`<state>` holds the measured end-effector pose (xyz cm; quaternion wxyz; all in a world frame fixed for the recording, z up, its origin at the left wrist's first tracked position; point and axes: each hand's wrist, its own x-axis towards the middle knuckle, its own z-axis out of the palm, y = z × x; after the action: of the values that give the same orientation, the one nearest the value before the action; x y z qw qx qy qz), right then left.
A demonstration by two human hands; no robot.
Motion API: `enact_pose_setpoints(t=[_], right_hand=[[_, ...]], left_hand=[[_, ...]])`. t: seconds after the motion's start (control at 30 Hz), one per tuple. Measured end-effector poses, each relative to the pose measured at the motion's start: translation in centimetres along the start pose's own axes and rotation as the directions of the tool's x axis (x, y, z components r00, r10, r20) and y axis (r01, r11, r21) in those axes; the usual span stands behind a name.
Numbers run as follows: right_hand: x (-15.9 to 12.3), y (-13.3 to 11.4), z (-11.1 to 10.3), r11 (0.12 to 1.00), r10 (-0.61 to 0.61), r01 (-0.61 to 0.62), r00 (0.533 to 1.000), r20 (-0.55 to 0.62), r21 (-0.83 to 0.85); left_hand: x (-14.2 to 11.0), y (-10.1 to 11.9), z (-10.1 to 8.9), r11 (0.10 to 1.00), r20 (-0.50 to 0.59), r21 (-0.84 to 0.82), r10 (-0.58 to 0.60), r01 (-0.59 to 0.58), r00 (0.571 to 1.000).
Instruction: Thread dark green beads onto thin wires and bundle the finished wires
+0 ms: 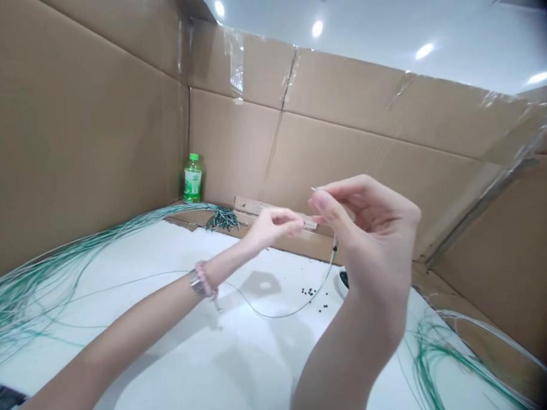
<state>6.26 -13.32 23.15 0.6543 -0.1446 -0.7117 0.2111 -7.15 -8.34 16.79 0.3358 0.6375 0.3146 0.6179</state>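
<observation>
My right hand (375,244), raised at the centre right, pinches a thin pale green wire (292,314) between thumb and forefinger. The wire's tip pokes out past the fingertips. Below the hand the wire hangs down with a small black piece (335,248) on it, then curves left across the white table (169,375). My left hand (273,227) is held out just left of the right one, thumb and fingers closed together. A tiny dark piece (304,223) shows at its fingertips, too small to name surely.
Several small black pieces (309,292) lie scattered on the table by a white dish (341,283), partly hidden behind my right wrist. Green and white wires (32,292) bundle on the left, more wires (430,354) on the right. A green bottle (192,181) stands by the cardboard wall (231,144).
</observation>
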Motion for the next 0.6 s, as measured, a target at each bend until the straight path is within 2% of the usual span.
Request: enact_pose_setpoints(t=[0.13, 0.27, 0.37, 0.6], right_hand=[[-0.7, -0.7, 2.2, 0.998, -0.04, 0.04, 0.999, -0.004, -0.057], [-1.6, -1.7, 4.3, 0.999, -0.022, 0.024, 0.998, 0.058, -0.025], [-2.0, -2.0, 5.0, 0.999, -0.037, 0.038, 0.998, 0.05, -0.033], [-2.3, -2.2, 5.4, 0.997, -0.063, 0.065, 0.996, 0.055, -0.045]], left_hand=[[-1.4, 3.5, -3.2, 0.968, -0.072, -0.226, 0.092, -0.106, 0.993], [-2.8, 6.1, -4.4, 0.888, -0.038, -0.438, 0.138, -0.14, 0.99], [-3.1, 6.7, -4.8, 0.874, 0.013, -0.462, 0.176, -0.15, 0.984], [-3.5, 7.6, -5.8, 0.875, 0.058, -0.454, 0.219, -0.169, 0.974]])
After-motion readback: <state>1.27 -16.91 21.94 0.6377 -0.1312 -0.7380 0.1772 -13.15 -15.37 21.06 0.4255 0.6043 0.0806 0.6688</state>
